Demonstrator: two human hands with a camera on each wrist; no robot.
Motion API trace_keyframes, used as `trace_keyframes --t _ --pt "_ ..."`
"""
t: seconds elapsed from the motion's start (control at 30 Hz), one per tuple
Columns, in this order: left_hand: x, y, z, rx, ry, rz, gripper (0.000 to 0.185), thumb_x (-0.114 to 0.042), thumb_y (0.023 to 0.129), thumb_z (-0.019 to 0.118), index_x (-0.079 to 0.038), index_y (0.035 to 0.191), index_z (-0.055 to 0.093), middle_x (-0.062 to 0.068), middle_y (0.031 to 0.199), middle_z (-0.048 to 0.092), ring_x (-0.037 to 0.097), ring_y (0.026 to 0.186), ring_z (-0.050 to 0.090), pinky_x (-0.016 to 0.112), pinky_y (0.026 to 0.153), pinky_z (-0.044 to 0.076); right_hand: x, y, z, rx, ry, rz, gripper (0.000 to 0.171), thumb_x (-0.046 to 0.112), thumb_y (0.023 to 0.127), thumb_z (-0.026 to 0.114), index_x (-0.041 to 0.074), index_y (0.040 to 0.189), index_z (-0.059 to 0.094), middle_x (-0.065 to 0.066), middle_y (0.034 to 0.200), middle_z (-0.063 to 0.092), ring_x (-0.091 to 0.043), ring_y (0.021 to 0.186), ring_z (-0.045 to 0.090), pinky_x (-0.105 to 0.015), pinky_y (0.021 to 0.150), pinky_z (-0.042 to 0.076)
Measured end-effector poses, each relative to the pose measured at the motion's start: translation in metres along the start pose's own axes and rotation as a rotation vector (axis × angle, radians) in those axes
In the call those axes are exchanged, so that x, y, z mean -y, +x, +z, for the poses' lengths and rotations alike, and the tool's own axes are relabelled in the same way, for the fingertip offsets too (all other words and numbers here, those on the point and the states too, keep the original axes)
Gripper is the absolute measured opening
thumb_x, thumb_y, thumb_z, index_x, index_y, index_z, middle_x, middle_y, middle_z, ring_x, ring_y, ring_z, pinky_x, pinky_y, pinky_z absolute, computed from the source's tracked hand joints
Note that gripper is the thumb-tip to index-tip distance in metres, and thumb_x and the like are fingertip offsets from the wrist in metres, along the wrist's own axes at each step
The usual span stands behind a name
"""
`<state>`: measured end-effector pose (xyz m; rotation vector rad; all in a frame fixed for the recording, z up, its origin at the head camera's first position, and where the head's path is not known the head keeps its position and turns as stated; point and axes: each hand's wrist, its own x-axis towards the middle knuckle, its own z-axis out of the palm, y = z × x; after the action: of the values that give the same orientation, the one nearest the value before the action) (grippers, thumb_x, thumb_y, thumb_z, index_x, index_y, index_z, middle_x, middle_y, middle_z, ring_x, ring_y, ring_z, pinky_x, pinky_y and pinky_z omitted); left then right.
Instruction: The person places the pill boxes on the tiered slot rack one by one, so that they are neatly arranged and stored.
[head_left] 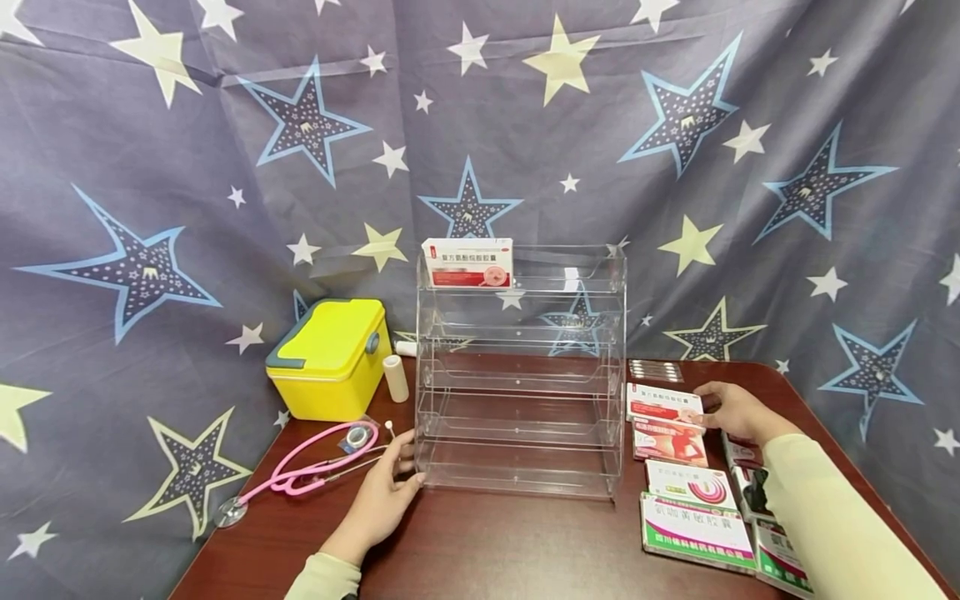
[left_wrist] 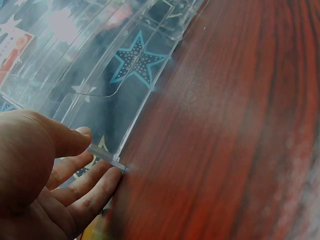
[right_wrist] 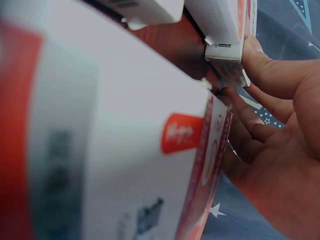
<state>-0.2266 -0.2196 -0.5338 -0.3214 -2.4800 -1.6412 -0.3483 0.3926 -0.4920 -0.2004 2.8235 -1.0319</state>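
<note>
On the bench, just ahead of the left hand, stands a clear tiered rack; that hand's straight fingers press flat against its lower corner, apparently to keep it from sliding. A red-and-white box sits on the top tier. The right hand curls its fingers round the end of a matching medicine box, topmost of the packs beside it.

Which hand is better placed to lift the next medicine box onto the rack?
Right. The right hand already touches the top box of the pile, while the left hand rests against the rack corner.
</note>
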Motion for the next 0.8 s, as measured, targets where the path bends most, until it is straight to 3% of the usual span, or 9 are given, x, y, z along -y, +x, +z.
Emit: trace_keyframes --t 0.13,0.43,0.67,0.8 --pt "-0.001 0.001 0.0 0.001 -0.001 -0.003 0.07 0.009 0.095 0.071 -0.02 0.153 0.048 0.015 0.132 0.064 0.034 0.116 0.066 0.033 0.087 0.059 0.003 0.0 -0.003 -0.019 0.014 -0.003 0.06 0.002 0.085 0.084 -0.017 0.131 0.051 -0.034 0.116 0.064 -0.042 0.103 0.065 -0.048 0.08 0.058" --pt "0.001 0.001 0.0 0.002 -0.009 0.032 0.068 0.008 0.095 0.071 -0.017 0.154 0.048 0.019 0.132 0.064 0.036 0.114 0.066 0.033 0.085 0.06 0.007 -0.004 -0.012 -0.123 -0.013 0.023 0.051 0.007 0.082 0.089 -0.01 0.119 0.057 -0.025 0.105 0.066 -0.035 0.093 0.062 -0.042 0.075 0.054" --pt "-0.001 0.0 -0.001 0.007 -0.045 0.026 0.066 0.007 0.095 0.071 -0.017 0.153 0.049 0.019 0.132 0.063 0.037 0.115 0.066 0.037 0.087 0.06 0.007 -0.006 -0.014 -0.106 -0.041 -0.039 0.053 0.009 0.085 0.086 -0.011 0.128 0.063 -0.018 0.099 0.07 -0.026 0.086 0.063 -0.039 0.071 0.053" --pt "-0.002 0.0 -0.001 0.007 -0.043 0.015 0.066 0.008 0.095 0.071 -0.018 0.153 0.049 0.019 0.133 0.063 0.037 0.115 0.066 0.037 0.087 0.06 0.003 -0.006 -0.017 -0.12 -0.024 -0.054 0.044 0.011 0.09 0.082 -0.008 0.126 0.066 -0.016 0.101 0.072 -0.023 0.085 0.064 -0.036 0.071 0.053"
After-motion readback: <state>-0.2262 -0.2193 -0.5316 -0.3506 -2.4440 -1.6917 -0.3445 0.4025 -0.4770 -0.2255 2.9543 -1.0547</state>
